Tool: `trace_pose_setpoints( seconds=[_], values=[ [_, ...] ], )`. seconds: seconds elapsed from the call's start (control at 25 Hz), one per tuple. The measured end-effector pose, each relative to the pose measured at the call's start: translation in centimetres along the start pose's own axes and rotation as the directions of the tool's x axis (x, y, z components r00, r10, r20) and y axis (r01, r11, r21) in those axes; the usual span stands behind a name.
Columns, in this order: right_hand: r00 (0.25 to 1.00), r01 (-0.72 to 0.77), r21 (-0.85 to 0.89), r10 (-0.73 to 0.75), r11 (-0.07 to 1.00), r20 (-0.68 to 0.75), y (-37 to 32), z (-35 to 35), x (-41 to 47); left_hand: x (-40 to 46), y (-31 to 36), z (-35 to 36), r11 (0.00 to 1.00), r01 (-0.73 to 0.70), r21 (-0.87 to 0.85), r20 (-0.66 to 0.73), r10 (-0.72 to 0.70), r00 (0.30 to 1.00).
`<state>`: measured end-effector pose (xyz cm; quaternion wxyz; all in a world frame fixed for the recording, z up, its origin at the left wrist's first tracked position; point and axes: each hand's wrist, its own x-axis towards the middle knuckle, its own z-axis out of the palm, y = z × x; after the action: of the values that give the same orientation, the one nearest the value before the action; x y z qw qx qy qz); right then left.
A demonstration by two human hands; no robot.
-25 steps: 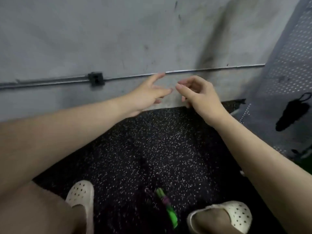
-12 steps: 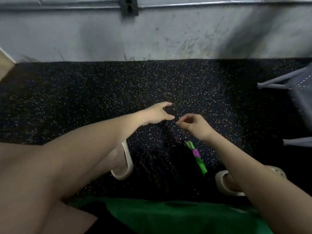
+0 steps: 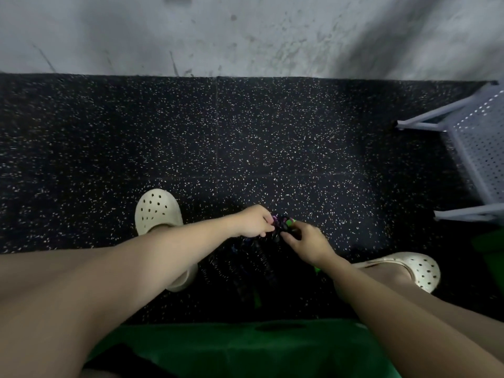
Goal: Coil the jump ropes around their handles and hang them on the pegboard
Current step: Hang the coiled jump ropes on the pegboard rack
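While we bend over the speckled black floor (image 3: 245, 137), our left clog (image 3: 156, 211) stands at about nine o'clock from the hands, toe toward the scuffed grey wall (image 3: 245, 34) at twelve. Our left hand (image 3: 255, 221) has its fingers curled onto the jump rope (image 3: 282, 225), pinching the dark bundle at its left end. That rope sits low between our feet, just past centre, with bits of green and purple handle showing between the two hands; dark coils trail from it toward six o'clock, hard to make out against the floor. Our right hand (image 3: 306, 242) grips the same bundle from the four o'clock side, thumb and fingers closed round it. Our right clog (image 3: 411, 268) rests at four o'clock. Green fabric (image 3: 245, 350) fills the six o'clock edge. At two to three o'clock the grey pegboard (image 3: 482, 148) stands on its frame, well apart from the rope.
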<state>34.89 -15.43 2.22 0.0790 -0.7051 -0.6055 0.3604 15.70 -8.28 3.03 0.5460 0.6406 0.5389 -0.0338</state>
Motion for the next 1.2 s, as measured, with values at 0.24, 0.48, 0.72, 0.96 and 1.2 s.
trace_pose_setpoints(
  seconds=[0.24, 0.48, 0.72, 0.96, 1.2],
  values=[
    [0.996, 0.057, 0.059, -0.053, 0.997, -0.071, 0.8, 0.3, -0.6, -1.0, -0.1, 1.2, 0.979, -0.083, -0.184, -0.113, 0.063, 0.992],
    [0.952, 0.137, 0.23, -0.064, 0.963, -0.298, 1.1, -2.7, -1.6, -1.1, 5.3, 0.6, 0.918, -0.204, -0.34, -0.179, 0.15, 0.972],
    [0.856, 0.334, 0.399, -0.098, 0.854, -0.507, -2.9, -14.6, 0.5, -1.7, 17.9, -5.9, 0.825, -0.44, -0.354, -0.306, 0.343, 0.888],
    [0.719, 0.594, 0.366, -0.268, 0.716, -0.642, -12.6, -32.9, 3.3, -2.7, 34.1, -19.2, 0.722, -0.642, -0.258, -0.311, 0.567, 0.762],
    [0.683, 0.596, 0.304, -0.271, 0.743, -0.678, -14.3, -44.6, 11.4, 3.7, 43.9, -26.9, 0.616, -0.708, -0.345, -0.275, 0.654, 0.704]
  ],
)
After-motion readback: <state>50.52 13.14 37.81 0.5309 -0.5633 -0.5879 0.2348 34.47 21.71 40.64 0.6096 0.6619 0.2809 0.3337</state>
